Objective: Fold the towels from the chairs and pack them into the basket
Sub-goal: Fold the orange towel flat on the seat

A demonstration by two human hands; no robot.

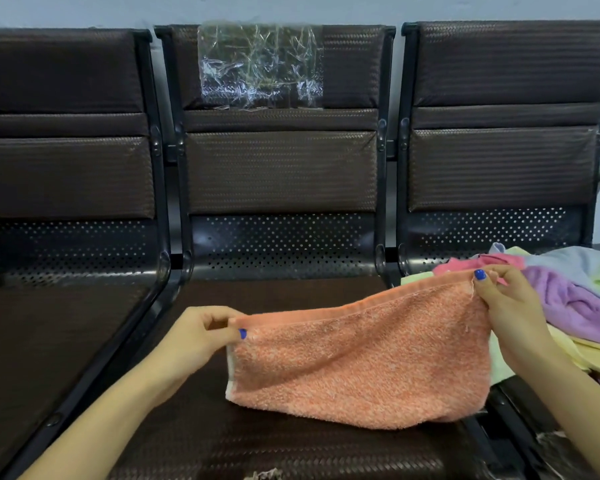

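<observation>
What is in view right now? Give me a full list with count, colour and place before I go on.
orange towel: one, orange, held up over the middle chair seat, lower edge on the seat
towel pile: one heap, pink, purple, pale blue, green and yellow, on the right chair seat
chairs: three, dark brown pads on black frames, in a row along the wall
clear plastic sheet: one, transparent, on the middle chair's backrest
basket: none in view
left hand: one, pinch grip on the towel's top left corner
right hand: one, pinch grip on the towel's top right corner
</observation>
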